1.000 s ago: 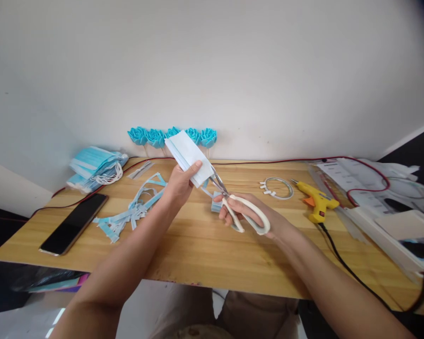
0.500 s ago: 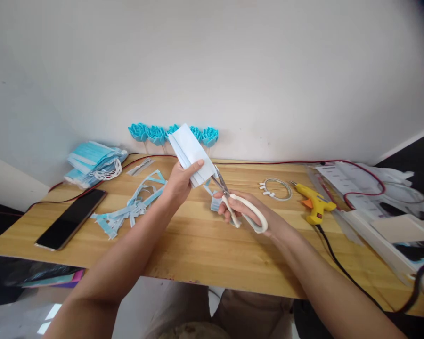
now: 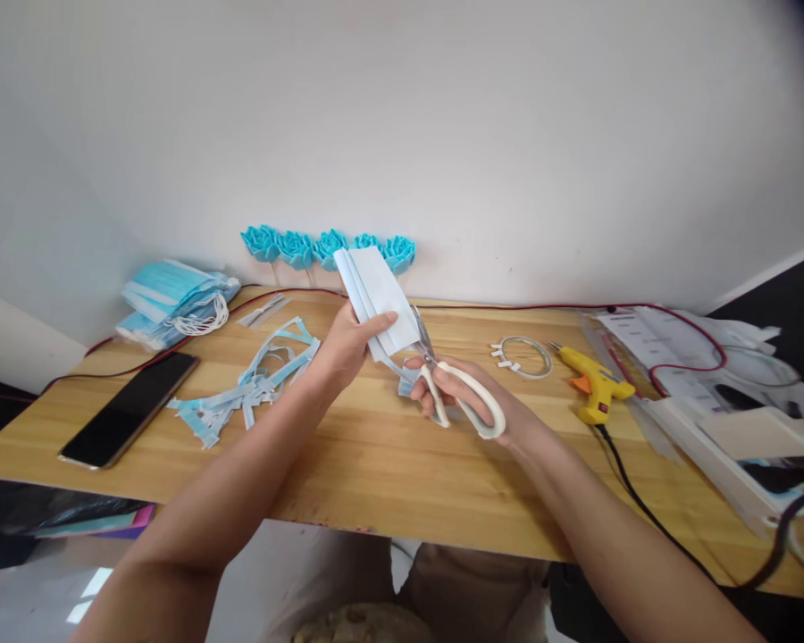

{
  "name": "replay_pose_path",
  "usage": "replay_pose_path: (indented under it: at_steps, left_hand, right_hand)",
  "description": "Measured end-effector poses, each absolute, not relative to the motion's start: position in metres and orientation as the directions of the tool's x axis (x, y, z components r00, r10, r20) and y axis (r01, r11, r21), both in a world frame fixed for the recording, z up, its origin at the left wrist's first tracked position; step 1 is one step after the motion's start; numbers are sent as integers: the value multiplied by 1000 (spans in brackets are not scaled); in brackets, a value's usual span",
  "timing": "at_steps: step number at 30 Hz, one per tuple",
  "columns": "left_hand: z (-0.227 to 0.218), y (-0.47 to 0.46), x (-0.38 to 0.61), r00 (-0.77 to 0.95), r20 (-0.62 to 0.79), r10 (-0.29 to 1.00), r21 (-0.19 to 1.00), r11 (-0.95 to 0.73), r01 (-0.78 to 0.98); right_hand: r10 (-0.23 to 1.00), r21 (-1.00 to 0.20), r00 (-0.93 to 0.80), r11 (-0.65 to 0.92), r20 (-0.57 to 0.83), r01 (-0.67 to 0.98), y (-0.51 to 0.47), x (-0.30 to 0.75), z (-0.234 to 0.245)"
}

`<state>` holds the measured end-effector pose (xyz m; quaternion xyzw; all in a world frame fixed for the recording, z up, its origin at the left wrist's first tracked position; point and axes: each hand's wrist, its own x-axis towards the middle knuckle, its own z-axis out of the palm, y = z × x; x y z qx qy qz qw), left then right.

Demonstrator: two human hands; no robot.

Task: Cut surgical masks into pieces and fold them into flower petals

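My left hand [image 3: 356, 338] grips a pale blue face mask [image 3: 379, 290], folded and held tilted above the table, thumb on its front. In my right hand [image 3: 465, 384] is a pair of scissors [image 3: 477, 406] with cream handles, its blades apart at the mask's lower right edge. A thin blue strip hangs below the mask toward my right fingers, where a small blue piece [image 3: 406, 384] partly shows. Left of my left hand lies a tangle of cut blue strips [image 3: 258, 388].
Several blue fabric flowers [image 3: 296, 249] stand by the wall. A stack of masks [image 3: 167, 295] and a phone [image 3: 130, 411] lie left. To the right are a tape ring [image 3: 542, 348], a yellow glue gun [image 3: 596, 384] with its black cord, and a white box [image 3: 703, 455].
The mask has shifted slightly right and down and turned more upright with my left hand. The scissors stay at its edge; the whole view has shifted a little.
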<state>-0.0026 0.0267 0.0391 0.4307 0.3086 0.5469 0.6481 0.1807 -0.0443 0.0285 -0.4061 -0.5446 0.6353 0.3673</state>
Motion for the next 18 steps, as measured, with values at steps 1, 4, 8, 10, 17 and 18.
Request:
replay_pose_path:
  at_steps: [1, 4, 8, 10, 17, 18]
  left_hand:
    - [38, 27, -3, 212, 74, 975, 898, 27, -440]
    - [36, 27, -3, 209, 79, 975, 904, 18, -426]
    - [35, 29, -3, 207, 91, 974, 910, 3, -414]
    - [34, 30, -4, 205, 97, 974, 911, -4, -412]
    - [33, 31, -5, 215, 109, 971, 913, -13, -407]
    - [34, 31, -5, 216, 111, 970, 914, -14, -406]
  right_hand:
    - [912, -992, -397, -123, -107, -15, -44, 180, 28]
    - [917, -996, -388, -86, -90, 28, -45, 179, 29]
    - [922, -997, -381, -41, -64, 69, -44, 180, 28]
    - [927, -997, -370, -37, -60, 68, -43, 180, 26]
    - [931, -998, -362, -25, -46, 61, -42, 181, 23]
    - [932, -998, -360, -26, -46, 59, -42, 181, 22]
